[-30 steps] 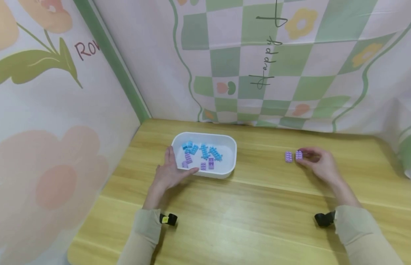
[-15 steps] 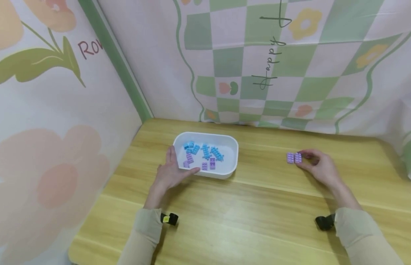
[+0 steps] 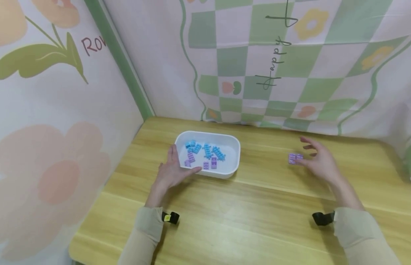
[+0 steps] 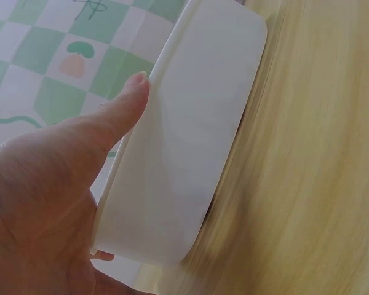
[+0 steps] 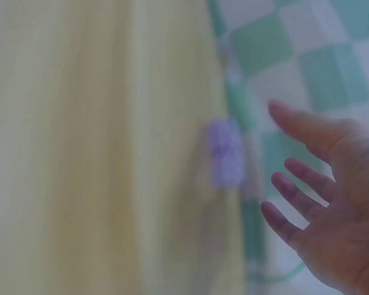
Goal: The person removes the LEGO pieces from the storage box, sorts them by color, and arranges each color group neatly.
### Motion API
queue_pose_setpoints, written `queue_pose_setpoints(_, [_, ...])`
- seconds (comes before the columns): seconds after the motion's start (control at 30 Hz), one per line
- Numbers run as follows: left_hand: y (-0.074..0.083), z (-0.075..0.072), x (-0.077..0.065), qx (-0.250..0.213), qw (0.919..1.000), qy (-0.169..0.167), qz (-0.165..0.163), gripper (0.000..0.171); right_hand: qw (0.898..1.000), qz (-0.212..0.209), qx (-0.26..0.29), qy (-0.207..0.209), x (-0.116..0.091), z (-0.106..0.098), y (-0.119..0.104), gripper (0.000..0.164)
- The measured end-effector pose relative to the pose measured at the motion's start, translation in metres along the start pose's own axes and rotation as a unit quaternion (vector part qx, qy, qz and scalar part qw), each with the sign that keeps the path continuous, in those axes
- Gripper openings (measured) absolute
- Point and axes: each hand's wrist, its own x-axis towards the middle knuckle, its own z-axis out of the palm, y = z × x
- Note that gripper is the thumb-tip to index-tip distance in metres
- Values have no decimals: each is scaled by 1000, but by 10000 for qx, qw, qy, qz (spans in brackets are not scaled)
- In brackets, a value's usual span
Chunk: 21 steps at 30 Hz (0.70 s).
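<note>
My left hand [image 3: 171, 172] rests at the near-left corner of a white plastic box [image 3: 231, 151]. Its thumb lies straight along the near rim, and the other fingers extend along the left end. In the left wrist view the thumb [image 4: 132, 98] touches the upper edge of the outer wall. On the table at right, two purple toy bricks [image 3: 292, 159] sit side by side, blurred in the right wrist view. Just right of them hovers my right hand [image 3: 321, 162], fingers spread and holding nothing. In the head view its thumb partly covers the right-hand brick.
Several purple bricks [image 3: 213, 162] and blue pieces [image 3: 208, 151] lie inside the box. A wooden table [image 3: 245, 209] extends to a patterned cloth [image 3: 275, 62] hanging at the back. A flowered cloth [image 3: 59, 154] hangs at the left.
My right hand has slid its purple brick left against the other one, then let go and spread its fingers. The left hand has stayed at the box.
</note>
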Motion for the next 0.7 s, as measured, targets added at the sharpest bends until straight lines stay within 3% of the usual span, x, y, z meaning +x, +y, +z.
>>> queue_pose_setpoints(0.2, [0,0,1,45,10000,-25,-39,145,9960,-749,486,-87,20,21,-58,88])
queue_pose_setpoints(0.4, [1,-1,2,-22,10000,90,10,145,9873,-1291,700,-612,40,57,-114,89])
queue_pose_setpoints(0.7, [1,1,0,-95,9998,138,42,145,9763,-1561,285,-1473,52,109,-158,87])
